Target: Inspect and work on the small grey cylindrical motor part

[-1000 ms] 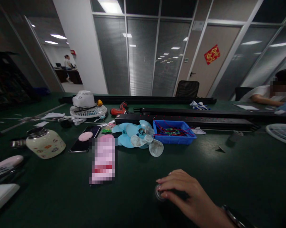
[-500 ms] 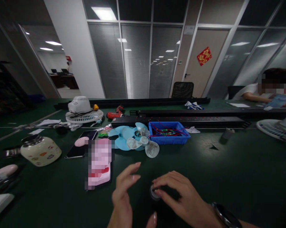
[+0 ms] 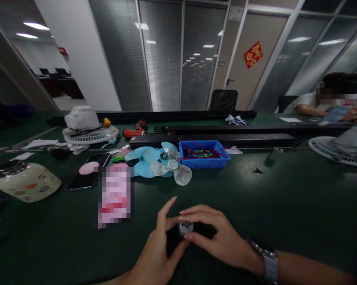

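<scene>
A small round metal motor stands upright over the green table at the lower middle, its silver end face up. My right hand grips it from the right, with the thumb in front and fingertips at its far rim. From the left, my left hand closes on the same motor with thumb and a finger, while its index finger points up. The motor's lower body is mostly hidden between my hands. Beyond them lie blue and clear fan blades beside a blue bin holding wires and circuit boards.
To the left are a phone in a pink case, a black tablet-like slab and a cream jug. A red power drill and long black rails lie farther back. Another metal cylinder stands right. A person sits far right.
My left hand has come in from the left and closed on the motor, which my right hand still holds. The whole view has tilted down and shifted slightly.
</scene>
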A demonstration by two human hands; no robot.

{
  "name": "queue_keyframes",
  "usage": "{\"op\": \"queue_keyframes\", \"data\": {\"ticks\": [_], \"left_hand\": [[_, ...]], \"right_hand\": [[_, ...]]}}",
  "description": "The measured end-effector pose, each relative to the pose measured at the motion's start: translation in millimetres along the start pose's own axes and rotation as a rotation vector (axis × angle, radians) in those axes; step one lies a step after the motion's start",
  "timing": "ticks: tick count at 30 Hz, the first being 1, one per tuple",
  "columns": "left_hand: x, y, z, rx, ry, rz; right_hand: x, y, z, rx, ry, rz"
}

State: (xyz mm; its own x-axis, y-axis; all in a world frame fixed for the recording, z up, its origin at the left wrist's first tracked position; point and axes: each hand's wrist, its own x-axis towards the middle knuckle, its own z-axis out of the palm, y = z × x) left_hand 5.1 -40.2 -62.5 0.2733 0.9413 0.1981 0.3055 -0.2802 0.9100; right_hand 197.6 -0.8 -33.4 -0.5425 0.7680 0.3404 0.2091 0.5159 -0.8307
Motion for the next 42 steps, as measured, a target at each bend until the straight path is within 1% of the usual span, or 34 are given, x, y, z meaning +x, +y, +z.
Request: {"op": "queue_keyframes", "data": {"ticks": [4, 6, 9, 11, 13, 15, 17, 21, 24, 27, 29, 33, 35, 39, 42], "left_hand": [[3.7, 2.3, 0.1, -0.090, 0.003, -0.084], [4.0, 2.4, -0.1, -0.116, 0.007, -0.109], [3.1, 2.3, -1.1, -0.109, 0.014, -0.119], [2.4, 2.4, -1.7, -0.103, 0.005, -0.116], [2.1, 2.5, -1.9, -0.105, -0.011, -0.115], [2.2, 2.7, -1.8, -0.111, -0.022, -0.114], [2.4, 2.8, -1.7, -0.116, -0.025, -0.115], [2.7, 4.3, -2.0, -0.120, -0.022, -0.114], [2.1, 6.5, -3.1, -0.119, -0.025, -0.136], [1.8, 7.6, -4.0, -0.119, -0.026, -0.143], [1.7, 7.2, -4.3, -0.116, -0.023, -0.133], [2.3, 4.8, -4.0, -0.107, -0.021, -0.105], [3.2, 4.0, -3.9, -0.097, -0.017, -0.104], [5.6, 3.8, -3.9, -0.086, -0.023, -0.102], [6.1, 2.8, -3.7, -0.108, -0.035, -0.101]], "right_hand": [[0.1, 0.7, 1.2, 0.099, 0.087, 0.036], [-0.2, 0.5, 1.5, 0.131, 0.107, 0.063], [0.0, -0.1, 0.6, 0.120, 0.066, 0.089], [0.6, -0.1, -0.7, 0.082, 0.002, 0.049], [1.2, 0.7, -1.7, 0.077, -0.034, 0.003], [1.8, 2.4, -2.0, 0.124, -0.020, 0.012], [2.0, 4.7, -1.4, 0.194, 0.006, 0.059], [1.2, 8.1, 0.8, 0.266, 0.008, 0.108], [-0.1, 9.1, 1.4, 0.274, 0.003, 0.140], [-1.1, 9.4, 0.2, 0.216, -0.021, 0.176], [-0.9, 8.7, -1.1, 0.162, -0.056, 0.157], [1.1, 5.8, -2.0, 0.113, -0.117, 0.012], [2.2, 4.7, -1.1, 0.095, -0.100, -0.010], [2.4, 3.9, 1.5, 0.076, -0.002, 0.019], [1.6, 2.7, 2.1, 0.084, 0.034, 0.037]]}}
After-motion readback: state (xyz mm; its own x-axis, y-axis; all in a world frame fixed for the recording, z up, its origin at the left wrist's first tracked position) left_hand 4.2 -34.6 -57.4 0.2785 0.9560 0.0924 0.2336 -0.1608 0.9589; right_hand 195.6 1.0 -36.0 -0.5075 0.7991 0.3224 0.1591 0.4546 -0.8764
